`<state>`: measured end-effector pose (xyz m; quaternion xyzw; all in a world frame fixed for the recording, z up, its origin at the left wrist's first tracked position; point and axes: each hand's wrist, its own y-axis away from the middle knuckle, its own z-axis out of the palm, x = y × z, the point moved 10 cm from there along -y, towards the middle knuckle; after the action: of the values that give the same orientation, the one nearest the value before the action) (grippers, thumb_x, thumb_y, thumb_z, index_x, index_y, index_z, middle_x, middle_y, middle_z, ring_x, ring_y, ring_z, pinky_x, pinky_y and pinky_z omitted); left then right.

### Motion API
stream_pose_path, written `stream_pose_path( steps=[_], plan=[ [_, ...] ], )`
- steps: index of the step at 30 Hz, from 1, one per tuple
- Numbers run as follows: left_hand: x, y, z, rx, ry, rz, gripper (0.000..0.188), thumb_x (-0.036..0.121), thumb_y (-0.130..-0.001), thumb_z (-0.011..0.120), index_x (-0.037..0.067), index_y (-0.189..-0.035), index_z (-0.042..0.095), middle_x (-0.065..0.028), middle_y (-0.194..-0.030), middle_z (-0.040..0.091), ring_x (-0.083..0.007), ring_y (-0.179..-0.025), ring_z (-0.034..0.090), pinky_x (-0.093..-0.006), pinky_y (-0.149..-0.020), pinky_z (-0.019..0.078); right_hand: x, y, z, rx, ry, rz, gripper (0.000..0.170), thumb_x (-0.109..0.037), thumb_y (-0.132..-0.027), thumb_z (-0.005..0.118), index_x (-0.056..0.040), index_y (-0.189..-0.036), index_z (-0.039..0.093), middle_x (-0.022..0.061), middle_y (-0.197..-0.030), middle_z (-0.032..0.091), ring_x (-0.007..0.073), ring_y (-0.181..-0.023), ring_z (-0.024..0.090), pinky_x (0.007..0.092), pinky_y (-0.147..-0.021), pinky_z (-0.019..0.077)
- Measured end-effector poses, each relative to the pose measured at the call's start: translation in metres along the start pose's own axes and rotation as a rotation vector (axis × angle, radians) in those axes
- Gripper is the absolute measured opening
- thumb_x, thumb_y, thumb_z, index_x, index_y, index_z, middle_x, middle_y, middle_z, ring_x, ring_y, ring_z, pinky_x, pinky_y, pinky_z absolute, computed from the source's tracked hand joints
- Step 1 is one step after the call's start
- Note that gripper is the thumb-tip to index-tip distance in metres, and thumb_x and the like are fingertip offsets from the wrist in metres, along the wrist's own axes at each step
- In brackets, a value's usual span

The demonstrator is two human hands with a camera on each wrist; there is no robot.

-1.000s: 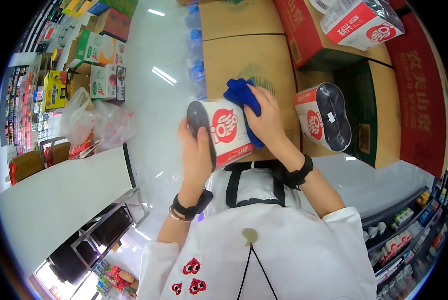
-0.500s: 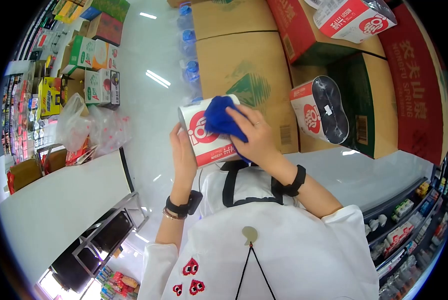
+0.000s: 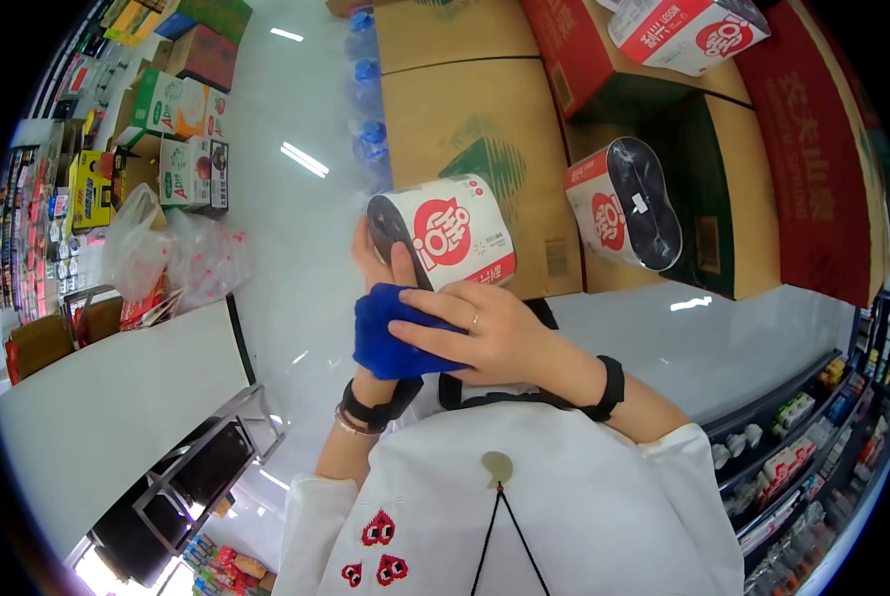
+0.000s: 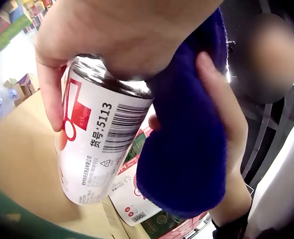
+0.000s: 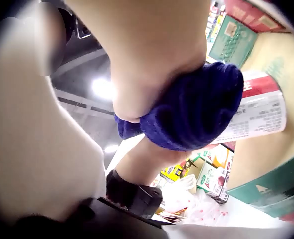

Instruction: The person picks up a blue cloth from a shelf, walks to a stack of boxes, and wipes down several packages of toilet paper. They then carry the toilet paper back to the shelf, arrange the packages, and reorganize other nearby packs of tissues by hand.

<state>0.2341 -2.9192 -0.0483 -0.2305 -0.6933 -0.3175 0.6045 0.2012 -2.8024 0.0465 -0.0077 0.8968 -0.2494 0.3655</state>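
In the head view a white and red pack (image 3: 465, 233) with a dark end is held by the left hand (image 3: 377, 260), whose fingers curl over that end. The right hand (image 3: 494, 338) grips a bunched blue cloth (image 3: 395, 333) beside the pack's near edge, over the left hand's wrist area. The left wrist view shows the pack's barcode side (image 4: 99, 139) under the left hand (image 4: 122, 35), with the cloth (image 4: 186, 134) close by. In the right wrist view the cloth (image 5: 196, 109) hides the right hand's fingertips and part of the pack (image 5: 261, 112).
Large cardboard cartons (image 3: 455, 109) lie beyond the hands. A similar pack (image 3: 624, 204) sits in a carton gap at the right, another (image 3: 688, 35) on a red carton. Blue-capped bottles (image 3: 372, 144) line the cartons' left side. A white table (image 3: 127, 417) stands at the left.
The right hand has moved the cloth off the pack's printed face, down and left toward the left wrist. The pack has shifted slightly right and turned, showing its dark end again.
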Motion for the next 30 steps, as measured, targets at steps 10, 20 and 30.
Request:
stream_pose_path(
  steps=[10,20,30],
  plan=[
    [-0.011,-0.003,-0.012,-0.014,-0.211,-0.105,0.06,0.013,-0.106,0.051,0.004,-0.158,0.023,-0.0268,-0.158,0.033,-0.0338,-0.14,0.043,-0.0406,-0.115,0.0359,0.034,0.029,-0.004,0.205,-0.101,0.045,0.07,-0.007,-0.064,0.083,-0.0167,-0.131,0.068,0.0115,-0.136,0.06,0.0317,-0.103,0.065,0.0401,-0.086,0.0555],
    [0.025,0.002,-0.004,-0.251,-1.103,0.321,0.081,-0.01,-0.081,0.062,0.033,-0.149,0.053,-0.0253,-0.167,0.021,-0.0334,-0.094,0.072,-0.0395,-0.075,0.0598,0.093,0.063,-0.017,0.154,-0.169,0.436,0.072,-0.005,-0.071,0.078,-0.0145,-0.14,0.061,0.0169,-0.134,0.059,0.0367,-0.12,0.06,0.0417,-0.102,0.0511],
    [0.036,0.016,0.004,-0.517,-1.166,0.5,0.071,-0.005,-0.081,0.069,0.026,-0.144,0.057,-0.0196,-0.161,0.037,-0.033,-0.113,0.064,-0.0402,-0.087,0.0581,0.12,0.087,-0.034,0.205,-0.002,0.61,0.065,-0.01,-0.08,0.075,-0.0189,-0.142,0.059,0.0161,-0.136,0.058,0.038,-0.117,0.061,0.0414,-0.099,0.0523]
  ],
)
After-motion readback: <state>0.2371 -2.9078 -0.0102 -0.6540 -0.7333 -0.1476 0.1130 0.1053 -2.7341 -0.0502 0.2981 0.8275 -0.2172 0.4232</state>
